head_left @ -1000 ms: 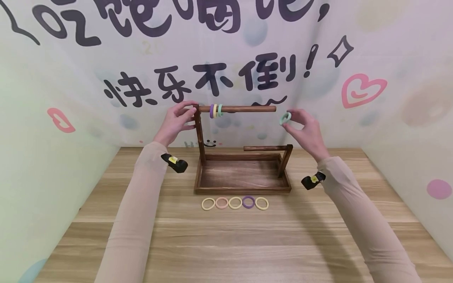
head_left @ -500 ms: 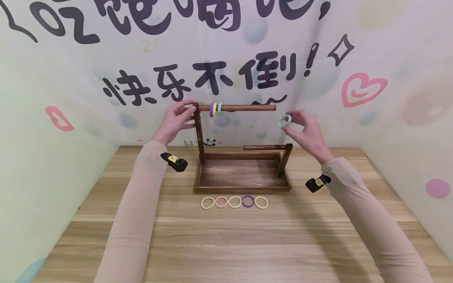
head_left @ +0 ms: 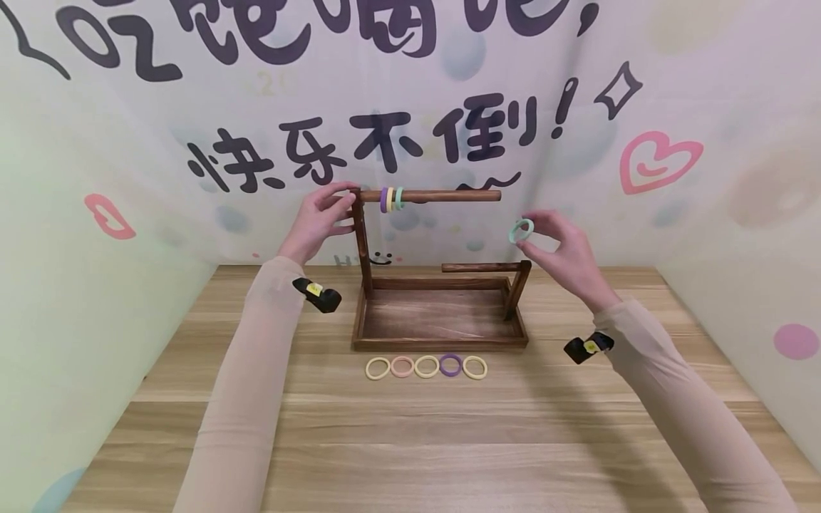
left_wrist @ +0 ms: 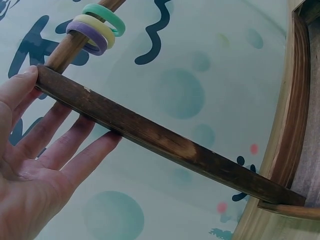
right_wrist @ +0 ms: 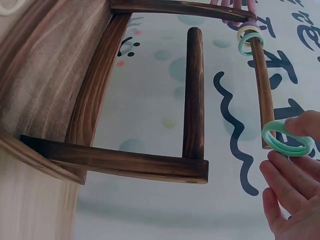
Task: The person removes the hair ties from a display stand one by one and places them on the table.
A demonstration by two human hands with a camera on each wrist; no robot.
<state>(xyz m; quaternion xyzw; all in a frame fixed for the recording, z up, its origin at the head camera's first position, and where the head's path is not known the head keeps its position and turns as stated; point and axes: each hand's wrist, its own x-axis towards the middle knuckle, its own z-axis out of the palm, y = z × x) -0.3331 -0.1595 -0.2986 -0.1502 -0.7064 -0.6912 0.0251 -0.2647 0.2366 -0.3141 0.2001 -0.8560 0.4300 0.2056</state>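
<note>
My right hand (head_left: 567, 253) pinches a mint-green ring (head_left: 529, 229) between thumb and fingers, in the air right of and below the free end of the rack's upper rod (head_left: 455, 195). In the right wrist view that ring (right_wrist: 292, 149) overlaps the rod's tip; the head view shows them apart. At the rod's left end hang a purple ring (head_left: 383, 200), a pale yellow ring (head_left: 389, 199) and a mint-green ring (head_left: 399, 199). My left hand (head_left: 317, 219) holds the top of the dark wooden rack's tall post (left_wrist: 125, 120), thumb at its end, fairly straight fingers along its other side.
Below the upper rod, a shorter rod (head_left: 477, 268) points left from a low post (head_left: 517, 292). The rack's tray base (head_left: 442, 345) stands on the wooden table (head_left: 410, 442). A row of several rings, including a pink ring (head_left: 402, 376), lies before it. A printed cloth hangs behind.
My right hand has moved slightly down and right with the green ring, away from the upper rod's end. The ring has turned to show more of its opening. My left hand stays at the post.
</note>
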